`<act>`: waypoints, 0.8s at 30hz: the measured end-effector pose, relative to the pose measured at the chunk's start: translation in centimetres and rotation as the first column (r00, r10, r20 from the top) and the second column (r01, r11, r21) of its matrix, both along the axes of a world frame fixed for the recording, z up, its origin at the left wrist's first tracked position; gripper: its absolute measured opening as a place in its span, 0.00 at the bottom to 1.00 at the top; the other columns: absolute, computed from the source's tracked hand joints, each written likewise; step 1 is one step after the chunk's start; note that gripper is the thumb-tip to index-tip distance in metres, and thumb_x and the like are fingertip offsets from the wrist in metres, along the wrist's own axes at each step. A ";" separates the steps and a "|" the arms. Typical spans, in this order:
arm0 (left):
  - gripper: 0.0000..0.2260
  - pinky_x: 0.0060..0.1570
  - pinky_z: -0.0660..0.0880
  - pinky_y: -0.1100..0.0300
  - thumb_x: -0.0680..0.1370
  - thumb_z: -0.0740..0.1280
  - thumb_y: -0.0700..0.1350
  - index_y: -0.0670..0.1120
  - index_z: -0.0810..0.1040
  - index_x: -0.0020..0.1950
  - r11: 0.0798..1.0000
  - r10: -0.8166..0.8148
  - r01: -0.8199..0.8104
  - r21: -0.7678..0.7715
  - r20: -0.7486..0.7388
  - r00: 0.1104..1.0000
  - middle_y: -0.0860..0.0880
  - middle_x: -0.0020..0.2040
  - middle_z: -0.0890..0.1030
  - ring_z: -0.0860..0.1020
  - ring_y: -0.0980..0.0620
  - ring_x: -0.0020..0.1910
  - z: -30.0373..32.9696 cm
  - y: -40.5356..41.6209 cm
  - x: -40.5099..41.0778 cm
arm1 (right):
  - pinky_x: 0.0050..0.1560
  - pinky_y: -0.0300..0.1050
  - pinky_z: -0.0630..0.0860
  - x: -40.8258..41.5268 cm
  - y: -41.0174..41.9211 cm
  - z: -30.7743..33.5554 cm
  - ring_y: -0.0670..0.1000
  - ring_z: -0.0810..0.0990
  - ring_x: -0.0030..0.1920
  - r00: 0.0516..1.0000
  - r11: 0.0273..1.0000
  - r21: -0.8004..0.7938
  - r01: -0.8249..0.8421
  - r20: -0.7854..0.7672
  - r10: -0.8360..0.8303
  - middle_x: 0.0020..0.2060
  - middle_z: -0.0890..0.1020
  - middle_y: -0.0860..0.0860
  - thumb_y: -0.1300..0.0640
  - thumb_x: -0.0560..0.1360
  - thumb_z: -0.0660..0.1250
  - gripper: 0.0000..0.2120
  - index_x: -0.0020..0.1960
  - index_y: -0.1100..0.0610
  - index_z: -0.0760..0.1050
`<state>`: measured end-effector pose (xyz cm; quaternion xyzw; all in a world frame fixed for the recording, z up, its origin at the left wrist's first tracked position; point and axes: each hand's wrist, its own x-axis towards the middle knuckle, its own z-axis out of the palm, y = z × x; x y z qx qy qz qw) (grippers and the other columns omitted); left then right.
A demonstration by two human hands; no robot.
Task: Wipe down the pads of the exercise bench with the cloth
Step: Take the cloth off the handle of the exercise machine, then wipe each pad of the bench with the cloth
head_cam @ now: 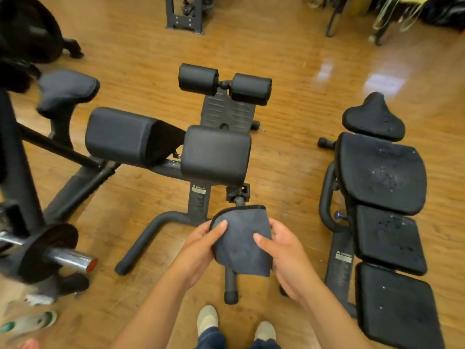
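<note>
Both your hands, left hand (201, 244) and right hand (284, 250), grip the cloth (242, 244); the nearest pad (215, 154) lies straight ahead, long axis crosswise.

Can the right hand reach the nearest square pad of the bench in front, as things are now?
Probably yes. The right hand shares its grip on the cloth with the left hand, below the square pad. Only open air seems to lie between them, and the pad's top and near face are uncovered.
</note>
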<state>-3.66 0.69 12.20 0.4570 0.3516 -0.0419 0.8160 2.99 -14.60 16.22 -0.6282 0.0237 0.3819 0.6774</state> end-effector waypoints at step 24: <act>0.05 0.43 0.77 0.55 0.73 0.71 0.42 0.51 0.77 0.42 0.621 0.680 -0.582 0.525 0.009 0.733 0.53 0.42 0.82 0.79 0.55 0.44 13.5 -34.3 -1.4 | 0.44 0.25 0.66 2.5 -25.2 9.0 0.33 0.72 0.46 0.429 0.928 -0.305 -0.214 0.825 0.369 0.41 0.74 0.39 0.62 0.73 0.68 0.10 0.46 0.48 0.72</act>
